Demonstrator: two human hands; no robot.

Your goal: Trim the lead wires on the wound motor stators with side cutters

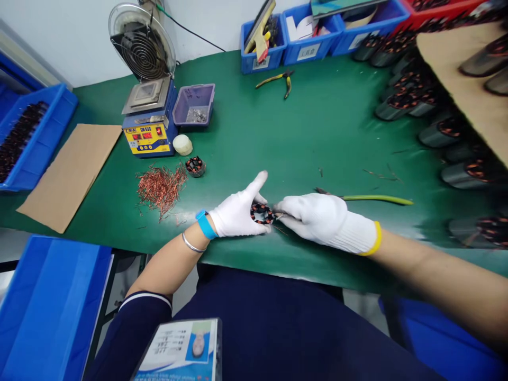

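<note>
My left hand (pixel 241 211), in a white glove, is wrapped around the side of a small motor stator (pixel 262 214) with black and copper windings around an open centre. My right hand (pixel 317 214), also gloved in white, is closed in a pinch at the stator's right edge. What its fingertips hold is too small to make out; thin wire ends show near them. Just beyond the right hand lies a pair of pliers (pixel 377 199) with a lime-green handle, partly hidden by that hand. A second wound stator (pixel 196 166) stands farther left.
Clipped copper wire (pixel 161 188) lies heaped at left, before a blue solder pot (pixel 151 132) and a purple tray (pixel 194 106). Yellow-handled cutters (pixel 283 82) rest at the back near blue bins (pixel 264 64). Several stators (pixel 460 174) line the right side beside cardboard (pixel 456 58).
</note>
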